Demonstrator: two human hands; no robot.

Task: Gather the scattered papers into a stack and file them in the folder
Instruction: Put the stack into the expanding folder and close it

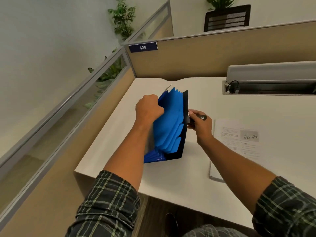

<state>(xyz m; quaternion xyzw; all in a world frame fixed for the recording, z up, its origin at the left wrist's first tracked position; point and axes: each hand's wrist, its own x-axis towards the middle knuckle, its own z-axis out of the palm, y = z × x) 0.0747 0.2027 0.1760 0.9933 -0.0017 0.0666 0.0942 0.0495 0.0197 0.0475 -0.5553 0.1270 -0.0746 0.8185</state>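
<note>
A blue accordion folder (169, 124) with a black outer cover stands upright on the white desk (171, 178), its pockets fanned apart. My left hand (148, 107) grips the folder's left top edge, fingers curled into the pockets. My right hand (201, 124) pinches the black flap with its round clasp on the folder's right side. A stack of printed papers (236, 144) lies flat on the desk to the right of my right hand, apart from the folder.
Beige cubicle partitions (222, 55) with glass tops close the desk at the back and left. A grey cable tray (270, 82) with its lid raised sits at the back right. The desk's near edge (109, 180) runs below the folder.
</note>
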